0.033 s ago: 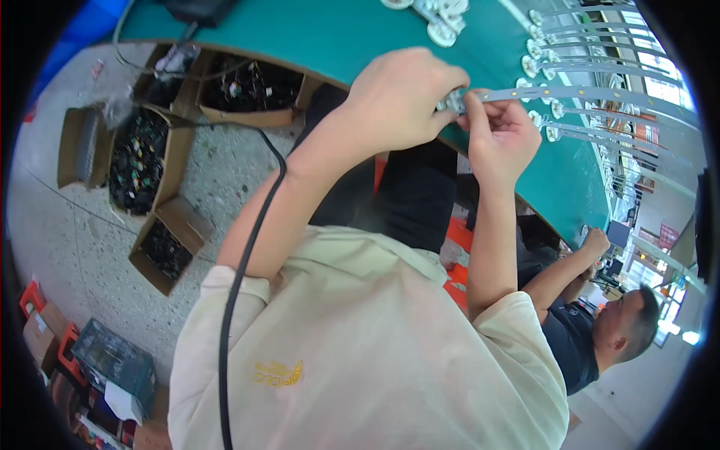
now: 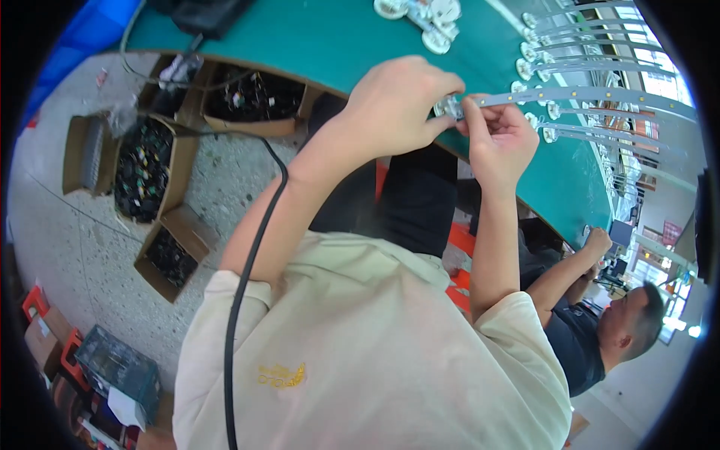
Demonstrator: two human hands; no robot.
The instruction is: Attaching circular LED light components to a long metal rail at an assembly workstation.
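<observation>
My left hand is closed, thumb and fingers pinching a small whitish, partly see-through round piece. Close beside it, my right hand grips the near end of a pale LED strip between thumb and fingers. The strip stretches away to the right, dotted with small yellow LEDs. The piece and the strip's end meet between my fingertips; whether they are joined is hidden. Both hands are over the near edge of the green table.
Several strips with white round ends lie along the table's far right side. Loose white round parts sit at the top. A black cable runs over my left arm. Cardboard boxes of dark parts stand left; a co-worker sits right.
The whole view has shifted slightly, with the table and boxes lower in the picture. The strip sits at a slightly different tilt; both hands keep their grips.
</observation>
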